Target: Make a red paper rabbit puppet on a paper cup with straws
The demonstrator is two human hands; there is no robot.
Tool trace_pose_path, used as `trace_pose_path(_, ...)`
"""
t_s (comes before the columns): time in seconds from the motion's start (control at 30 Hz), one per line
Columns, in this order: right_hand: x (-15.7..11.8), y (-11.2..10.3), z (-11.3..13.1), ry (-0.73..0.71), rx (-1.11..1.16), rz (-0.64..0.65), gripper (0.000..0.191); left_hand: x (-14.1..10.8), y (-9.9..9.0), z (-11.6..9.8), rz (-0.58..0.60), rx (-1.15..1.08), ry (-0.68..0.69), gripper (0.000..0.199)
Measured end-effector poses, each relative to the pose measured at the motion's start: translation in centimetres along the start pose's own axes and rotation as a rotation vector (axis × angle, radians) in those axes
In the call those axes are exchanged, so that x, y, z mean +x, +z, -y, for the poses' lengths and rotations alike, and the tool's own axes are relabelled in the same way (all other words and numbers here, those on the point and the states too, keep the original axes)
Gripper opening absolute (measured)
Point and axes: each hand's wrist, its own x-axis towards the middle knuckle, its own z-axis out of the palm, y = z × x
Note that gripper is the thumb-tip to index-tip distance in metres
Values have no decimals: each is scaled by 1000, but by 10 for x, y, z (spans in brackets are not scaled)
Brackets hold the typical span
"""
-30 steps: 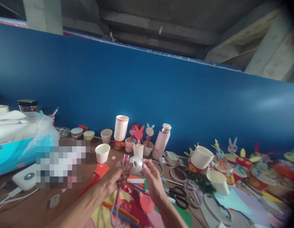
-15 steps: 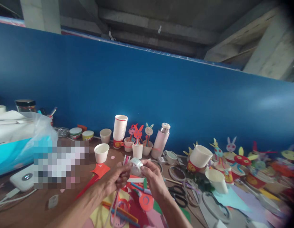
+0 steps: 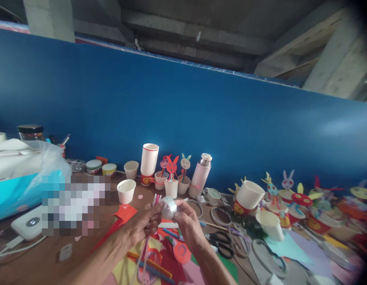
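Observation:
My left hand [image 3: 148,220] is closed around a bundle of thin pink and white strips [image 3: 157,199]. Their tops stick up above the fist, and long pale ends hang down below it. A roll of clear tape [image 3: 169,207] sits between the two hands, with my left fingertips at its left side. On its right side, my right hand [image 3: 188,220] pinches the roll between thumb and fingers. Beneath the hands lie coloured paper pieces, among them an orange-red paper cutout [image 3: 181,252], and several pens or pencils.
Behind the hands stand a paper cup [image 3: 126,192], a cup stack [image 3: 149,162], rabbit figures in cups [image 3: 171,166] and a pink thermos [image 3: 200,176]. Black scissors [image 3: 222,243] lie to the right, near more cup figures [image 3: 288,184]. At left are a white device [image 3: 29,222] and a plastic bag [image 3: 57,158].
The tape roll has turned a little between my fingers, and my right hand has shifted slightly. My left hand keeps its hold on the strips.

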Motion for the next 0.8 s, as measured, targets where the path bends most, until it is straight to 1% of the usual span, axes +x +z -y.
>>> trace_pose_path(0.13, -1, 0, 0, 10, -42, -40, 11, -1, 4, -1, -21, 12, -43, 38)
trace_pose_path(0.3, 0, -4, 6, 60, -196, -107, 10, -4, 8, 0, -31, 38, -69, 37)
trace_pose_path(0.37, 1, -7, 8, 97, -231, -91, 9, -5, 8, 0, -30, 45, -82, 36)
trace_pose_path(0.47, 2, -8, 8, 89, -148, -46, 12, -5, 8, 0, -30, 48, -99, 34)
trace_pose_path(0.6, 1, -4, 5, 18, 23, -20, 24, -4, 8, 0, -49, 44, -99, 34)
trace_pose_path(0.7, 1, -1, 3, 1, 30, 6, 27, -4, 8, 0, -71, 44, -91, 35)
trace_pose_path(0.8, 1, -1, 4, 3, 4, 53, 26, -4, 9, -1, -92, 46, -65, 34)
